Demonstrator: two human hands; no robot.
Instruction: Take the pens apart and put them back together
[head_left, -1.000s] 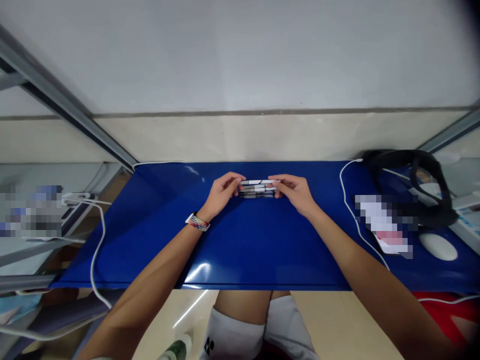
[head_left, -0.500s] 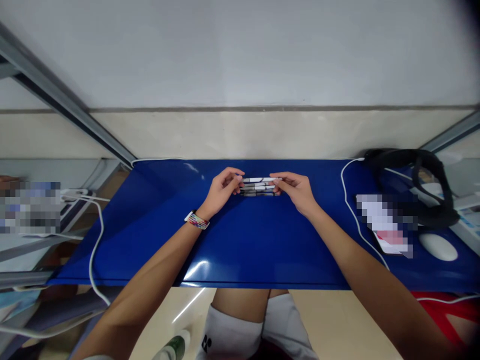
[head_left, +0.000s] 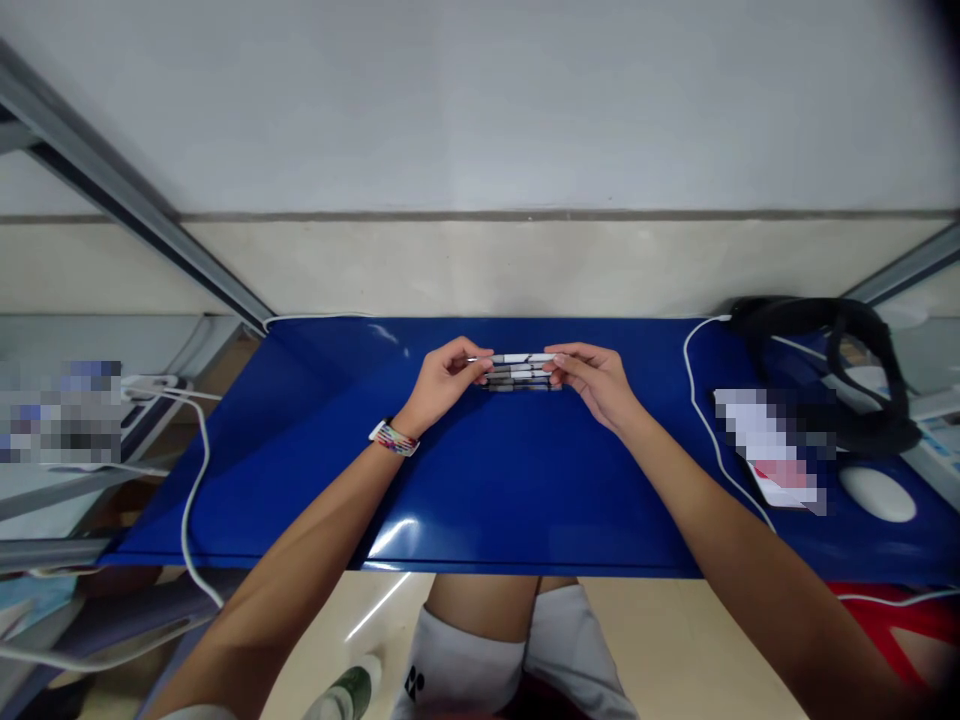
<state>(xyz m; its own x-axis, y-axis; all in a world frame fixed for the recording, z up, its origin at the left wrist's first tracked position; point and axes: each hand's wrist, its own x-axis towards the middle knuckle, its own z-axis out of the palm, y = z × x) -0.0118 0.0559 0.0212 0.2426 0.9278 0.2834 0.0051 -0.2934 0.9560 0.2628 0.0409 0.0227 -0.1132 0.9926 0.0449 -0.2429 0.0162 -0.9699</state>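
Between my hands is a white pen (head_left: 525, 358) with dark marks, lying crosswise at the far part of the blue table (head_left: 517, 480). My left hand (head_left: 448, 372) pinches its left end, where a thin tip shows past the fingers. The fingers of my right hand (head_left: 596, 378) close on its right end. Just below it in the view, other pens (head_left: 525, 376) lie side by side in parallel, their ends partly hidden by my fingertips. Whether my fingers also touch these lower pens I cannot tell.
On the right side are a phone (head_left: 772, 450) with a blurred screen, a white mouse (head_left: 877, 494), a black strap-like headset (head_left: 832, 370) and a white cable (head_left: 701, 410). Another white cable (head_left: 196, 500) hangs at the left edge. A wall (head_left: 480, 265) stands behind the table.
My left fingers have shifted slightly along the top pen, and its thin left tip now shows. The right hand has barely moved.
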